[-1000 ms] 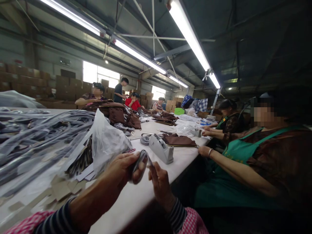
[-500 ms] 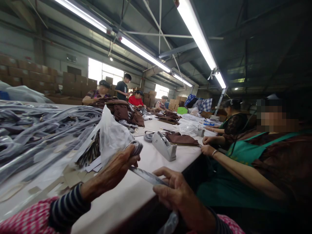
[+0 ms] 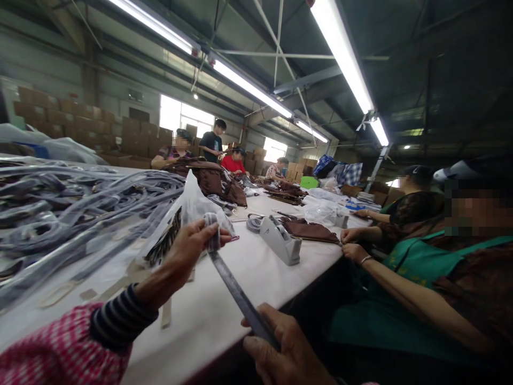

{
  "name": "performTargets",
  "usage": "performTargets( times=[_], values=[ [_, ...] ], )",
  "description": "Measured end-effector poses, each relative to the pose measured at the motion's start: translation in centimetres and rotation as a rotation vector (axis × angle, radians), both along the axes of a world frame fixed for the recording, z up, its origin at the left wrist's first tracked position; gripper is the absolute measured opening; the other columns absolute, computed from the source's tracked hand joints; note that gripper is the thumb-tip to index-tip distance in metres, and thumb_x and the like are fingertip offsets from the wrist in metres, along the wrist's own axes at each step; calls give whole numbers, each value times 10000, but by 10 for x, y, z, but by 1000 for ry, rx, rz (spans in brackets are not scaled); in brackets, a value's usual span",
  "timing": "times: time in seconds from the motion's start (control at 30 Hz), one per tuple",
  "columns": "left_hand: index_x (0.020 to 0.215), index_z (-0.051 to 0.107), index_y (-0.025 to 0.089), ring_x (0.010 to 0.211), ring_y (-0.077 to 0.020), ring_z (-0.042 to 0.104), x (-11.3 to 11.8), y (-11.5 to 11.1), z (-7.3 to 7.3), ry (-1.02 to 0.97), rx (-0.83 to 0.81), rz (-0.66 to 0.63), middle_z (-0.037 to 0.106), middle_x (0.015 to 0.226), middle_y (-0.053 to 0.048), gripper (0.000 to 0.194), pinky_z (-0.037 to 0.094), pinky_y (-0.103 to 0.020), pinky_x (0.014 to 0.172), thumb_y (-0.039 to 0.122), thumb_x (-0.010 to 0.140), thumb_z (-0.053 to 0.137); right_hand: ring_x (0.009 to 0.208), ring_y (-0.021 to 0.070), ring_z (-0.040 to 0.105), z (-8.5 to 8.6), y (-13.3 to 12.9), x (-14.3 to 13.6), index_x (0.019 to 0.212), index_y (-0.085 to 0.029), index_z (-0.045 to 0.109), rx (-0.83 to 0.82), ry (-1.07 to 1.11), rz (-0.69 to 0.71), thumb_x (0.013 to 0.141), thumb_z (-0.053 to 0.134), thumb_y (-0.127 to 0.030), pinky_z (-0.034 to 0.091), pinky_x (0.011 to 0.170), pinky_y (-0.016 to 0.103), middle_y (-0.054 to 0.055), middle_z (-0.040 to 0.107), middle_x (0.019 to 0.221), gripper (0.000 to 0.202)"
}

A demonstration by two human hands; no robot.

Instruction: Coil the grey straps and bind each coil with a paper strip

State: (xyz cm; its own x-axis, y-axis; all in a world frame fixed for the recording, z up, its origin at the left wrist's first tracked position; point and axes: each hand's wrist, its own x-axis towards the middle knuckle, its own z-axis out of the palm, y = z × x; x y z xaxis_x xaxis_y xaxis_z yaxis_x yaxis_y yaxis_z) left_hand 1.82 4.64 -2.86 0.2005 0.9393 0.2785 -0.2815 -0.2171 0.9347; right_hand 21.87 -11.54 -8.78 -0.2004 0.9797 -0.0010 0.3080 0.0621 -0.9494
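While the white translucent plastic bag (image 3: 193, 198) stands peaked on the white tabletop (image 3: 180, 342), a bundle of thin dark and pale strips (image 3: 166, 240) shows at its left side; its full contents cannot be made out. Far left: stacked brown cardboard boxes (image 3: 148, 136), insides hidden.

Left hand (image 3: 192, 243) grips the coiled part of a flat grey strap (image 3: 234, 289), just before the bag and covering some of it. Strap runs taut, down toward the near right, to the right hand (image 3: 286, 342), which pinches it between thumb and fingers near the table edge.

Right of the left hand: a pale grey plastic tape dispenser (image 3: 280, 240), partly blocking a flat brown fabric pouch (image 3: 310, 230). Left: a tangled heap of grey plastic-wrapped straps (image 3: 100, 192). Left forearm hides some beige card pieces (image 3: 124, 283). At right, a co-worker in a green apron (image 3: 417, 262).

Compared with half a second ago, a longer, straighter stretch of strap shows between the hands.
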Motion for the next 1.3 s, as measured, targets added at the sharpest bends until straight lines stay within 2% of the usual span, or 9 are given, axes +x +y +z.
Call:
performTargets(
  times=[0.2,0.3,0.43,0.63,0.73,0.83,1.0,1.13,1.3],
  values=[
    [765,558,257,669,-214,660,-5,-29,-32,517,463,7,647,676,1,235,445,-294,626,398,894,695,813,208,637,55,16,26,1156,-250,720,461,-324,-157,820,802,-282,479,729,298,36,710,928,348],
    [780,582,272,634,-207,576,-8,-41,-45,648,551,-68,621,676,3,241,394,-297,609,459,874,703,806,211,653,79,43,38,931,-214,765,587,-385,-60,867,784,-323,471,753,315,36,734,865,129],
    [831,585,241,596,-188,518,-4,-56,-48,886,505,-130,629,715,-12,237,340,-306,596,437,965,574,765,186,631,90,84,51,864,-186,773,665,-395,47,942,705,-422,447,742,306,29,729,809,258],
    [840,627,180,609,-151,564,2,-66,-18,456,51,-540,660,728,-34,343,396,-247,562,504,950,614,730,156,564,60,107,45,829,-158,737,314,-22,189,841,752,-582,427,695,273,13,679,769,425],
    [809,672,138,526,-108,502,10,-59,1,170,-101,-546,651,680,-44,329,342,-218,500,446,924,662,563,102,455,35,102,22,796,-161,656,206,249,116,899,679,-606,350,558,237,-20,598,647,457],
    [799,712,107,526,-104,531,23,-51,25,-105,-159,-530,647,667,-52,300,426,-210,530,363,939,645,438,76,278,13,97,-5,783,-195,547,347,464,-148,982,544,-623,215,448,235,-91,400,512,471],
    [976,732,83,775,-192,708,45,-45,55,-302,-90,-385,763,940,-137,200,576,-314,786,224,941,593,505,80,375,-8,88,-33,872,-184,574,515,326,-303,1007,555,-576,312,523,230,-79,435,558,415],
    [1046,692,143,976,-265,717,48,-30,37,-17,211,-288,755,1077,-123,196,538,-360,882,277,903,677,440,74,431,-8,78,-24,1000,-128,653,176,463,-34,970,578,-621,325,459,213,-32,570,573,499],
    [863,607,227,686,-179,526,32,-4,-18,562,733,-112,619,775,-20,116,408,-299,701,290,960,612,495,98,605,-2,75,10,1092,-128,666,-268,622,221,889,736,-513,423,418,178,31,699,774,441]
  ],
)
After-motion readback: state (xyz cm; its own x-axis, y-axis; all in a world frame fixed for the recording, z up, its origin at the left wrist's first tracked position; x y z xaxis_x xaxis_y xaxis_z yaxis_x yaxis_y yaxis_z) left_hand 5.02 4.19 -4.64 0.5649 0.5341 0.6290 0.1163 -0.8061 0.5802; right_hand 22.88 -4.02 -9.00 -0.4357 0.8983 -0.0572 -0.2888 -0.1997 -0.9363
